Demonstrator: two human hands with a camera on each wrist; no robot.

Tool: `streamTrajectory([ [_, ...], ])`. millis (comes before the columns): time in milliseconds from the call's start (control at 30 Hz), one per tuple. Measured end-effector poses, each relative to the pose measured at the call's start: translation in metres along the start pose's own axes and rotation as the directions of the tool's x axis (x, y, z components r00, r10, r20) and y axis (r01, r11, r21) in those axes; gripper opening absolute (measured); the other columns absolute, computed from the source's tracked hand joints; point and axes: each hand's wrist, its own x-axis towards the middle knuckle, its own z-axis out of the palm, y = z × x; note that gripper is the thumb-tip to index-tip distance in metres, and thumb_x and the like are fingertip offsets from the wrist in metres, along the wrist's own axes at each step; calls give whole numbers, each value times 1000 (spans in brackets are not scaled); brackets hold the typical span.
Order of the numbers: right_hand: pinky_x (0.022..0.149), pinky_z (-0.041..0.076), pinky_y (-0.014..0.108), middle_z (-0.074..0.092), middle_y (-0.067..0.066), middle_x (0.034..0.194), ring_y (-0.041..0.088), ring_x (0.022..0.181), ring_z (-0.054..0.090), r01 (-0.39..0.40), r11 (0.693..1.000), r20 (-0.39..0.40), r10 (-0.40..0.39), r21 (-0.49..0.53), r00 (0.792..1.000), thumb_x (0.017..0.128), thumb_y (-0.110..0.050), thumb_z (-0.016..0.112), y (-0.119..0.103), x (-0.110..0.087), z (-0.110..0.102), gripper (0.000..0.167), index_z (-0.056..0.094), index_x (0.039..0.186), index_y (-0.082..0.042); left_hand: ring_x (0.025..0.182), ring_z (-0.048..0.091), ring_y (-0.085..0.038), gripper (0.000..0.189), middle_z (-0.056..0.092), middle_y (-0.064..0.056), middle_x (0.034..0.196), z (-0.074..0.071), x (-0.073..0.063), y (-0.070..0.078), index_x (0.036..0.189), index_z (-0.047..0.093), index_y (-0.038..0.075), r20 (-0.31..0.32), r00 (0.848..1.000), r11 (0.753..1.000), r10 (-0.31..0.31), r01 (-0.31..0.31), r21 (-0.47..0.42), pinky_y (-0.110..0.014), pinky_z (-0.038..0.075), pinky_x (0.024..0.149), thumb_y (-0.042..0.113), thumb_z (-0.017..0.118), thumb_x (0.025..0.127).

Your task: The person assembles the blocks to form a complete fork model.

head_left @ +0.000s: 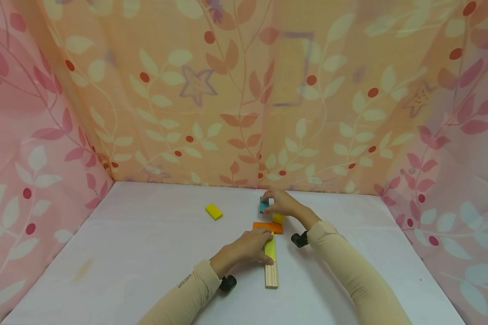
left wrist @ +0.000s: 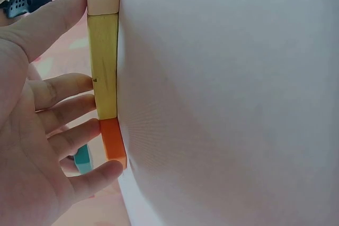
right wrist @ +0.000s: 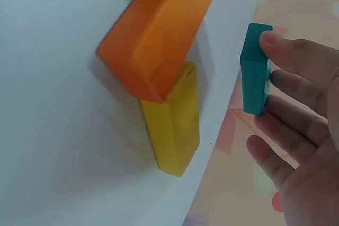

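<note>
My left hand (head_left: 248, 246) lies along a row of wooden blocks on the white table. Its fairly straight fingers (left wrist: 61, 89) touch the light yellow block (left wrist: 106, 67) and the orange block (left wrist: 111, 136), and the thumb touches the plain wood block (head_left: 271, 276). Farther back, my right hand (head_left: 284, 203) pinches a teal block (right wrist: 255, 72) between thumb and fingers. The orange block lies crosswise at the row's far end. Against its far side, near the right end, is a darker yellow block (right wrist: 172, 123), partly hidden by my right hand in the head view.
A separate yellow block (head_left: 214, 211) lies left of the row. Floral curtains (head_left: 244, 113) enclose the back and sides of the white table (head_left: 126, 253). Each wrist carries a small black camera (head_left: 228, 284).
</note>
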Motion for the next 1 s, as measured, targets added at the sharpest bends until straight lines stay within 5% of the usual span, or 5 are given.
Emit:
streamTrajectory([
  [1000, 109, 41, 50, 62, 12, 128, 31, 121, 55, -92, 995, 36, 91, 26, 995, 82, -24, 79, 1, -17, 7, 33, 72, 109, -8, 128, 49, -17, 74, 51, 0, 142, 1, 2, 0, 135, 55, 15, 2, 1000, 999, 19, -19, 30, -44, 44, 106, 53, 78, 76],
])
